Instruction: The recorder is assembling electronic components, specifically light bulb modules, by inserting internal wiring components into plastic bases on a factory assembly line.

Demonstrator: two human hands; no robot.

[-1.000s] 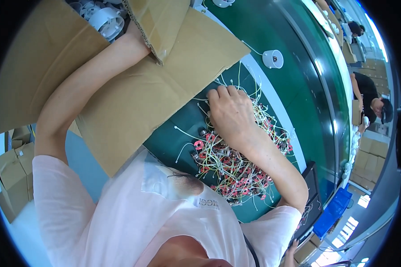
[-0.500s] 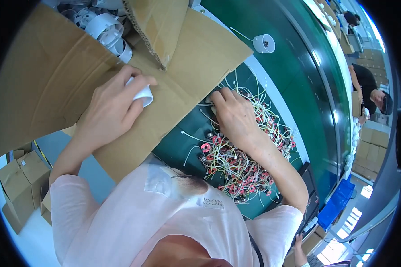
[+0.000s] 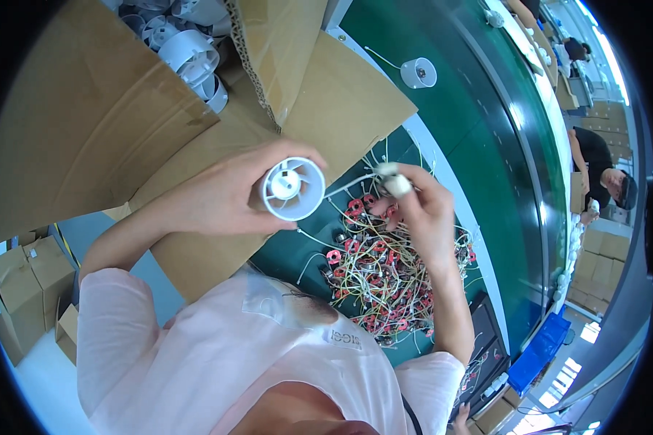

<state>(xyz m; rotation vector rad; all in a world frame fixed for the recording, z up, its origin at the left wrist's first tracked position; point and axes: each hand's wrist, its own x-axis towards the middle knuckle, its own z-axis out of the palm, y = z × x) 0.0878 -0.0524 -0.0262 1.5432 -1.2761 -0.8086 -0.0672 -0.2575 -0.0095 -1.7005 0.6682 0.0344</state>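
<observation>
My left hand (image 3: 228,190) is closed round a white round plastic housing (image 3: 313,190), whose open end with inner spokes and a central hub faces up. To its right, my right hand (image 3: 428,214) pinches a small part trailing a white cable (image 3: 348,186). Whitish shapes at those fingertips are blurred, so the part's exact form cannot be made out. Below the right hand lies a heap of small motors with red plates and tangled wires (image 3: 384,279) on the green surface.
On the left stands an open cardboard box (image 3: 87,116) with several white housings (image 3: 189,54) inside. Another housing with a cable (image 3: 419,73) lies on the green conveyor belt (image 3: 479,130). A blue bin (image 3: 538,353) is at the right, and a co-worker (image 3: 598,163) sits across.
My left hand has moved right from the box flap, turning the housing's open end upward. My right hand has lifted from the heap with a small cabled part.
</observation>
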